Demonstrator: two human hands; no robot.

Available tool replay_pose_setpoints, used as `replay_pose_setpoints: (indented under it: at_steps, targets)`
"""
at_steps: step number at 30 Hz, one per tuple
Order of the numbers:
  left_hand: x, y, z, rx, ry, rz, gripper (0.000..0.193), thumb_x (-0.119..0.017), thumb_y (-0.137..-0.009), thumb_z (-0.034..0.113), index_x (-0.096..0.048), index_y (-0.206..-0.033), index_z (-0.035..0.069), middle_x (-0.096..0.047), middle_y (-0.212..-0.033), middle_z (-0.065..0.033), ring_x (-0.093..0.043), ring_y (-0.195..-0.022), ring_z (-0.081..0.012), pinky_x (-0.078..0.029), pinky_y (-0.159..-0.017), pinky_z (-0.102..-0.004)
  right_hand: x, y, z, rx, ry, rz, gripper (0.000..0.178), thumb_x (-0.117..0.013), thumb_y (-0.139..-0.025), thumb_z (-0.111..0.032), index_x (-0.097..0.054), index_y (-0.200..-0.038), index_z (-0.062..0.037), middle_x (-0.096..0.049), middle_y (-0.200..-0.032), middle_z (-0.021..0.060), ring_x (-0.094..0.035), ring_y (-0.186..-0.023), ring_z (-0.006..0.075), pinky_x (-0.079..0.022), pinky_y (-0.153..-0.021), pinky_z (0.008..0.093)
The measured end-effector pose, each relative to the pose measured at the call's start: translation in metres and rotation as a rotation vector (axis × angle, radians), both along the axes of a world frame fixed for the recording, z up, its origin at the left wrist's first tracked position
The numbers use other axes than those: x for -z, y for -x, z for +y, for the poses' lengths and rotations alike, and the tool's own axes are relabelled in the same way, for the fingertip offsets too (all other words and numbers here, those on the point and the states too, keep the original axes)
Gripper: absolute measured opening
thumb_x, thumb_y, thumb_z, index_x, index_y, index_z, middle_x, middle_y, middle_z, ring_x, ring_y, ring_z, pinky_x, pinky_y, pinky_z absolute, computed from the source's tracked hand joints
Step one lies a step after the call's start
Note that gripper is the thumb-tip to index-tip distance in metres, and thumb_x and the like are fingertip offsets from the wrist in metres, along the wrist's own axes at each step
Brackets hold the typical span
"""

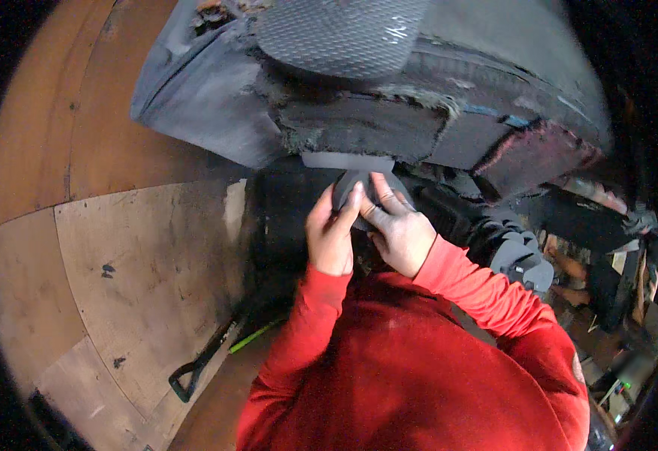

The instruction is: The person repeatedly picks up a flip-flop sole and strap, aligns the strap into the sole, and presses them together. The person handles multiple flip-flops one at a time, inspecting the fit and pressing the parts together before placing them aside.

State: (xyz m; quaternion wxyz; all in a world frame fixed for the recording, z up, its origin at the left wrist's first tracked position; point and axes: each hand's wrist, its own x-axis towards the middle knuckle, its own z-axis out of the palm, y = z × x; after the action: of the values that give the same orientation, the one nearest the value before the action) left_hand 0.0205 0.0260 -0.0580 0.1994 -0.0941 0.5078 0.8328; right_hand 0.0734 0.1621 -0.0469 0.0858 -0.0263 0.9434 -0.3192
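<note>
A dark grey, flat piece with a rounded edge (360, 177) is between my two hands, in front of my chest. My left hand (331, 234) grips its left side, thumb on top. From the right, my right hand (406, 234) closes on it, with thumb and fingers pressing its face. Much of the piece is covered by my fingers, so its full shape and kind cannot be told. Just beyond my fingertips is a pale grey ledge (347, 161), below the worn, dark padded front (363, 124) of a dusty machine.
A textured grey pad (340, 37) lies on top of the machine. Several grey rounded pieces (523, 259) are stacked right of my right forearm, near clutter. At left are wooden boards (141, 263), with a black handle (186, 382) and a green strip (256, 336) low down.
</note>
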Motion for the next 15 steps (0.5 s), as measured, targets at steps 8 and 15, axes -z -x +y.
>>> replay_pose_setpoints:
  at_steps: [8, 15]
  targets:
    - [-0.038, -0.049, -0.035, -0.221, -0.119, 0.103, 0.039, -0.055, -0.101, 0.006, -0.045, -0.138, 0.000, -0.053, -0.136, -0.0122, -0.051, -0.124, -0.0205, -0.038, -0.110, -0.0377, -0.033, 0.004, -0.014, -0.340, -0.226, 0.367, 0.053, -0.050, -0.094, -0.026, -0.047, -0.145, -0.0396, -0.021, -0.164, 0.0102, -0.046, -0.127, 0.0561, -0.048, -0.089, 0.0720]
    - [-0.067, -0.073, -0.081, -0.374, -0.165, 0.269, 0.044, -0.057, -0.100, 0.008, -0.042, -0.140, 0.002, -0.052, -0.137, -0.0113, -0.051, -0.125, -0.0235, -0.038, -0.109, -0.0412, -0.076, 0.008, -0.059, -0.426, -0.110, 0.522, 0.048, -0.051, -0.094, -0.032, -0.052, -0.140, -0.0431, -0.021, -0.164, 0.0074, -0.045, -0.125, 0.0580, -0.044, -0.086, 0.0775]
